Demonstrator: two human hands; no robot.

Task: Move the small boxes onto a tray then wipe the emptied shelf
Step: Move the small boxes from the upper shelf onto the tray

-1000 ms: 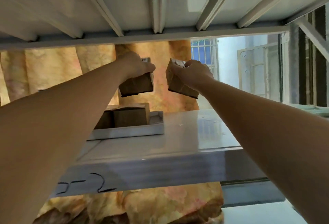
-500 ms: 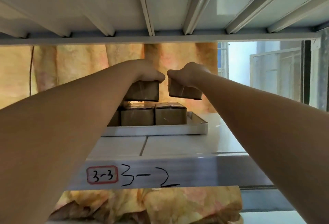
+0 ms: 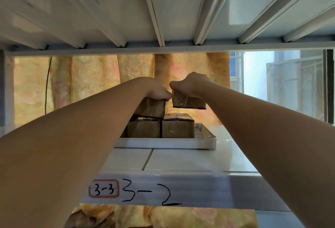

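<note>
— Shelf [image 3: 181, 158] edge: we read "3-3" on a label [image 3: 104, 188], "3-2" handwritten.
— Left grip [image 3: 157, 90] clasps a box [image 3: 151, 109] atop boxes [image 3: 177, 129] in the tray [image 3: 163, 143]; right grip [image 3: 190, 84] holds a second box [image 3: 188, 101] above; both lower than before.

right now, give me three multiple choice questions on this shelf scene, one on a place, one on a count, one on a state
1. Where does the white tray sit?
A. on the shelf marked 3-2
B. on the floor
C. on the shelf above

2. How many boxes do the hands hold?
A. none
B. one
C. two

3. The right box, gripped by the right hand, is:
A. lying on the shelf beside the tray
B. held in the air above the tray
C. crushed flat

Answers:
1 A: the tray rests on the surface behind the 3-2 writing.
2 C: the left hand grips the left box, and the right hand grips the other.
3 B: a gap shows between it and the lower box.
</note>
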